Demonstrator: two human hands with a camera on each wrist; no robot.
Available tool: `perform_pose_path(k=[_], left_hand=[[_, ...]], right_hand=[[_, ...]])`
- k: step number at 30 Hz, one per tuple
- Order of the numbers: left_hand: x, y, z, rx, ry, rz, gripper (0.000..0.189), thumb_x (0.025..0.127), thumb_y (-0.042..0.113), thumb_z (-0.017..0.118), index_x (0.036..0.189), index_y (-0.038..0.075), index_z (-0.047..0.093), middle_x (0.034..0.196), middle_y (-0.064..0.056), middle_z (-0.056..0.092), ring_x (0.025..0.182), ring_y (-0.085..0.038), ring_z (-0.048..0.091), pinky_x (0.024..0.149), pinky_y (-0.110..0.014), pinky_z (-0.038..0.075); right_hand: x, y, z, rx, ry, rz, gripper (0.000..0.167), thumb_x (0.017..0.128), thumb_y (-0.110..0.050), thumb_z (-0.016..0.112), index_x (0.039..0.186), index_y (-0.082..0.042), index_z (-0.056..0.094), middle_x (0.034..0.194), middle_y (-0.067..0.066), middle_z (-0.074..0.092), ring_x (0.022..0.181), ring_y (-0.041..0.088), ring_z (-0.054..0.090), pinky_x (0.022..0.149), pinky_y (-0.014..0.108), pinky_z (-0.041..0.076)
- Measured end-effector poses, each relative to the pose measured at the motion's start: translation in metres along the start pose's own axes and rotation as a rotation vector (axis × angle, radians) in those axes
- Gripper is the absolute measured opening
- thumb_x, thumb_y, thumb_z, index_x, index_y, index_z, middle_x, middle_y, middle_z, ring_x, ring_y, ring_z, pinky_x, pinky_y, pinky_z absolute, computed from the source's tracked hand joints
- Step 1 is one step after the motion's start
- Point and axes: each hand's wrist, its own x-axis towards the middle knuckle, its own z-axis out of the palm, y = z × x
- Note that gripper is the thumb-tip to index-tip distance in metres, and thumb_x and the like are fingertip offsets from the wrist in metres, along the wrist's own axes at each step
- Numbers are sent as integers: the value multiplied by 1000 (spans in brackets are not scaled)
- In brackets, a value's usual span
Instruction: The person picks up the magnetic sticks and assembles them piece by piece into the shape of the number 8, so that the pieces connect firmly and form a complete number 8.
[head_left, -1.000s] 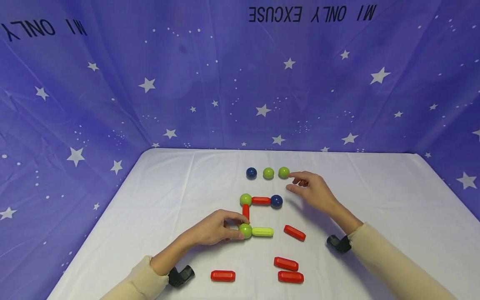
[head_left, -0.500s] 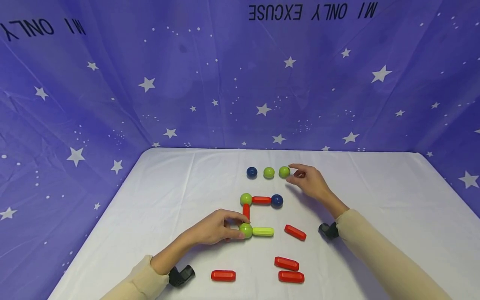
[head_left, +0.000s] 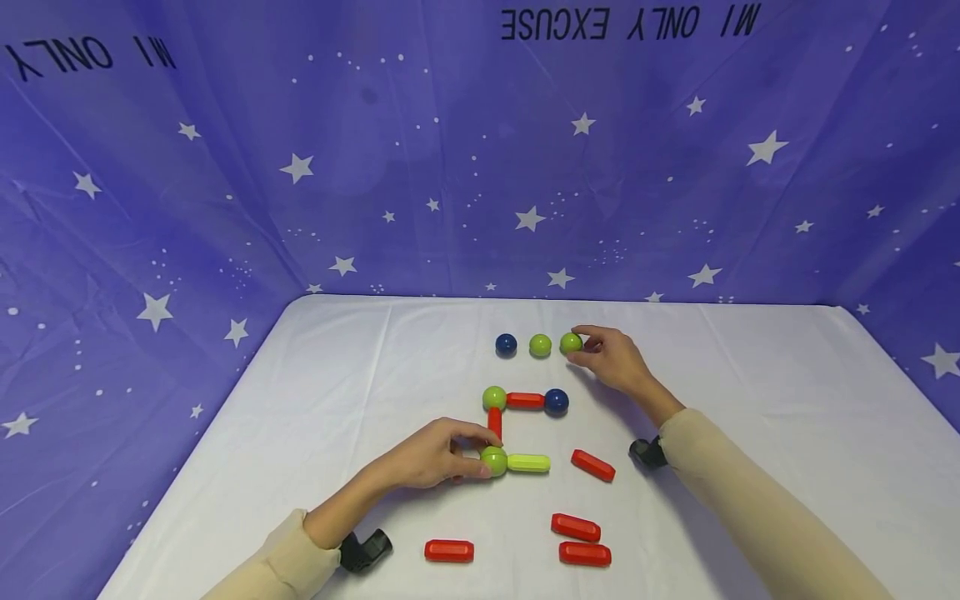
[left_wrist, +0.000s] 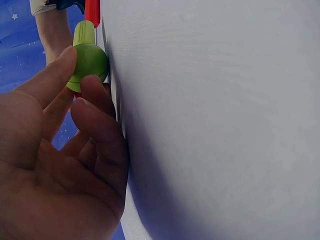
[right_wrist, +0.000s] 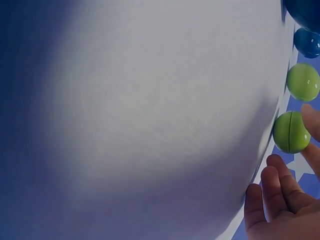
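Note:
On the white table, two red rods (head_left: 526, 401) and a yellow-green rod (head_left: 529, 463) join with balls into an open-sided shape. Its corners are a green ball (head_left: 494, 398) and a nearer green ball (left_wrist: 91, 61); a dark blue ball (head_left: 557, 402) ends the upper arm. My left hand (head_left: 441, 454) pinches the nearer corner ball between thumb and fingers. At the back, my right hand (head_left: 611, 358) has thumb and index finger on either side of a loose green ball (right_wrist: 291, 132), pinching it. That hand's other fingers curl beside the ball, holding nothing.
Another green ball (head_left: 540, 345) and a dark blue ball (head_left: 506, 345) stand in line left of the right hand. A loose red rod (head_left: 593, 465) lies right of the shape. Several more lie near the front, including a left-hand red rod (head_left: 448, 551). Starry purple cloth (head_left: 420, 167) hangs behind.
My right hand has moved left and slightly back, its thumb and index finger closing round the rightmost green ball. The left hand has kept its hold on the corner ball.

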Motion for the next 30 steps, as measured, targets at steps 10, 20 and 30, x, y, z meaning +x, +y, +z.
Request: perform_pose_path(k=[10,20,30], left_hand=[[0,1,0,-9,4,-5,28,89,19,75,116,17,70,101,5,64,61,-13,57,56,-26,49],[0,1,1,-4,4,-3,29,89,18,75,117,17,70,101,6,65,61,-12,57,56,-26,49],[0,1,0,0,6,4,28,89,18,76,116,17,70,100,5,64,62,-13,57,56,-26,49]], right_hand=[[2,0,2,-5,14,-9,34,89,-13,72,121,-3,66,107,20,66,97,35,59,80,45,47],[-1,0,2,19,10,-1,35,90,-11,71,121,1,64,110,20,66,99,34,60,84,45,49],[-1,1,1,18,18,10,35,89,-11,72,121,0,64,109,19,66,96,32,60,81,43,49]])
